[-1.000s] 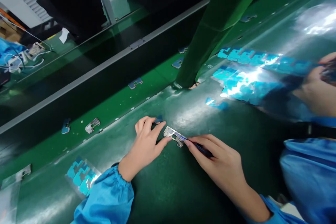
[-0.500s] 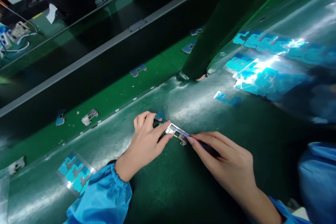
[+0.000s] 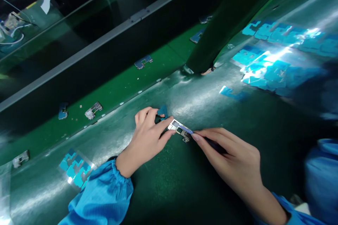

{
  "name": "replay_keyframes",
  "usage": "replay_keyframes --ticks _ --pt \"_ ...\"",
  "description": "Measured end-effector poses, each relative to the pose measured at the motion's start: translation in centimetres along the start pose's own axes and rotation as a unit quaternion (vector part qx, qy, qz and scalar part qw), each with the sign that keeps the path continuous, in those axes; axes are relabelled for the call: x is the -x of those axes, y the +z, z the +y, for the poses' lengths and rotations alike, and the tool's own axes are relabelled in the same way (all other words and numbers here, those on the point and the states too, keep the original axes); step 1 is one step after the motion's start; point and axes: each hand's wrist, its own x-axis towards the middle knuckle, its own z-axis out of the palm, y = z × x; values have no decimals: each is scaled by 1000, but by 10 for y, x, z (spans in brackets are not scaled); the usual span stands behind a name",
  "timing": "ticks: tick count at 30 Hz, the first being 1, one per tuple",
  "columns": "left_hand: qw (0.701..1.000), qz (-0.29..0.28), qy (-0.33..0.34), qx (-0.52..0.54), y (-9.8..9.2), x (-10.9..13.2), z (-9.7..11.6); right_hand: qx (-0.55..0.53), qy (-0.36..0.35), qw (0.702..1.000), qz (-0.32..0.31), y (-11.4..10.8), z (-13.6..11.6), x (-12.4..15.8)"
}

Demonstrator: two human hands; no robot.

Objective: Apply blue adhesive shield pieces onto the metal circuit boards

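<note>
My left hand [image 3: 148, 135] pinches a small circuit board [image 3: 174, 125] by its left end between thumb and index finger. Against its other, curled fingers is a piece of blue film [image 3: 163, 110]. My right hand [image 3: 232, 158] grips a slim dark tool [image 3: 215, 145] like a pen. The tool's purple-blue front part lies along the board's upper edge; whether it is one blade or two tips I cannot tell. Metal shields and a cut-out show on the board, which is held low over the green mat [image 3: 169, 182].
Several boards, among them a silver one [image 3: 93, 110] and a blue-covered one [image 3: 143, 62], lie on the green strip behind. A blue film sheet [image 3: 75, 168] is at left, many blue film pieces [image 3: 277, 72] at right. A dark post [image 3: 219, 38] stands behind; a blue sleeve [image 3: 320, 175] shows at right.
The view has shifted slightly, so the background sits a little higher and farther right. Both hands keep their holds on the board and the tool. More of the blue film shows by the left fingers.
</note>
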Motion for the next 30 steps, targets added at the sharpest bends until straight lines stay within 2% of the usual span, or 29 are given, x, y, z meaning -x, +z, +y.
replay_keyframes --ticks 6,30 --pt "1000 -15 -10 9 0 0 -2 -34 39 999 -11 -4 0 -3" --pt "1000 -17 -13 6 0 -1 -2 -3 57 998 -14 -1 3 -4"
